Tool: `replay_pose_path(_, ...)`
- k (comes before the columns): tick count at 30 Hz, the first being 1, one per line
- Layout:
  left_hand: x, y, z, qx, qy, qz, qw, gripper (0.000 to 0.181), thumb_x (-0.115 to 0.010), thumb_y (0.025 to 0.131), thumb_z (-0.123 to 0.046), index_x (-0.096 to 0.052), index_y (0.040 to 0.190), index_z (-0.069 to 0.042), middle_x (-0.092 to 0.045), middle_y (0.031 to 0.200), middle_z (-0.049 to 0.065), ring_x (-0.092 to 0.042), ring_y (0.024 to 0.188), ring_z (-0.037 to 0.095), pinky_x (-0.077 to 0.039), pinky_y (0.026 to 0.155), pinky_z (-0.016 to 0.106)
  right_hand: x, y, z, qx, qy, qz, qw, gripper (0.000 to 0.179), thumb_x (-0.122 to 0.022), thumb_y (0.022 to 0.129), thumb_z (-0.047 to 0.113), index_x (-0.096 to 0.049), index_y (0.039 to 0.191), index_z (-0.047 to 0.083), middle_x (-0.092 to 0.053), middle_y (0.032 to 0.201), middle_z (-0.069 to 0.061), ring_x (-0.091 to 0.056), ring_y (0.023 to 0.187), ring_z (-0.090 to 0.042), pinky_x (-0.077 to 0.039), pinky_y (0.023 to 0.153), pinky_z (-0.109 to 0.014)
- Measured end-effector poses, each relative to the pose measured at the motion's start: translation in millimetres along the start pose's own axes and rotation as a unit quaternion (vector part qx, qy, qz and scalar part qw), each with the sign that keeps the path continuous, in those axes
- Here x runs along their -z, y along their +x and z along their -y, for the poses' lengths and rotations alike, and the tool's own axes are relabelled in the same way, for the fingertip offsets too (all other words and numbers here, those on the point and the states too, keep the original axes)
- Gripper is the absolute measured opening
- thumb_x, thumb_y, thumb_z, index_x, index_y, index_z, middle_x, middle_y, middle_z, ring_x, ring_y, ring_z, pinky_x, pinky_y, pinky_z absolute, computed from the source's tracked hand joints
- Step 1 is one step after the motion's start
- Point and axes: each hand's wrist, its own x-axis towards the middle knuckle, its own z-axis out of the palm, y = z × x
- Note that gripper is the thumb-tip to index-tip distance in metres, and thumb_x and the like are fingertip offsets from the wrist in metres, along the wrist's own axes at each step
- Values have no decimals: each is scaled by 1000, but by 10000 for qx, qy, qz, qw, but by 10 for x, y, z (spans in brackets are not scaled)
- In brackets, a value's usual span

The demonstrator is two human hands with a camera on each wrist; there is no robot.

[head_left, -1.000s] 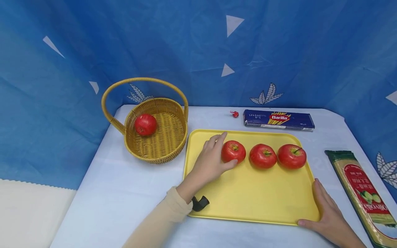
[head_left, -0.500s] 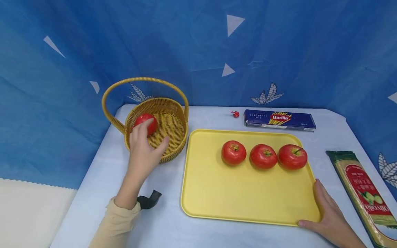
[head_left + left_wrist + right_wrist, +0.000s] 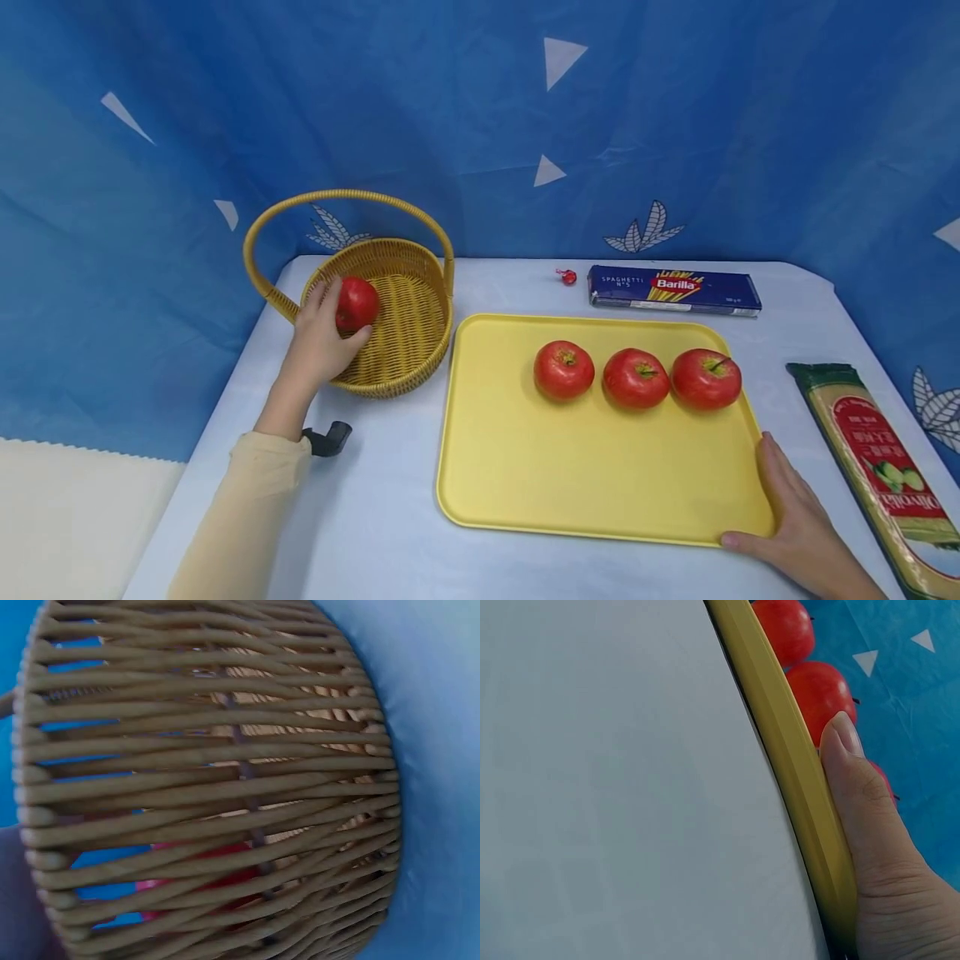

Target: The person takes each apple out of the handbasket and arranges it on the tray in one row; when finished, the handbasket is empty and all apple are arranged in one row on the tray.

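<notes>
In the head view my left hand (image 3: 321, 337) reaches over the near-left rim of a round wicker basket (image 3: 405, 383) with a tall handle. Its fingers curl round the left side of a red apple (image 3: 358, 303) inside, the thumb at the near side. Through the weave of the basket (image 3: 225, 780), the left wrist view shows red patches of the apple (image 3: 217, 874). My right hand (image 3: 795, 521) rests at the near right corner of a yellow tray (image 3: 600, 467), thumb straight along the front rim. Three red apples (image 3: 636, 378) stand in a row on the tray.
Behind the tray lie a blue spaghetti box (image 3: 673, 290) and a small red wrapped item (image 3: 567, 277). A green-and-tan pasta packet (image 3: 877, 475) lies at the right. A blue patterned cloth (image 3: 480, 125) hangs behind the table.
My left hand has left the nearest tray apple, moved left to the basket and taken hold of the apple there. The tray, its apples and my right hand stay put.
</notes>
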Motion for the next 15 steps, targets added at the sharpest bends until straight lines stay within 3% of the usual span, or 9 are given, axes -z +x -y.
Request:
replay_pose_path(4,-27,51,30,57,142,172,9997,94,-68,90,-29,-8,160,-12,-9,164,25,-15,146,55,-35,101,75,12,-4,8,4,-7,3,10000,134,-80,79,47,28,151,12,30,159,-18,20,144,-54,8,106,-78)
replay_pose_path(9,-63,87,12,220,172,141,9995,94,-68,89,-30,-9,161,-16,-14,159,27,-22,142,53,-38,101,73,10,-17,16,37,13,-25,10000,135,-81,78,46,28,151,13,30,159,-17,21,145,-53,9,107,-76)
replay_pose_path(15,-104,128,5,433,11,-29,9991,81,-68,89,-31,-25,155,-11,-18,153,27,-28,136,50,-41,100,71,5,-13,10,19,14,-22,10000,135,-81,78,45,27,151,13,30,159,-18,21,145,-53,9,107,-77)
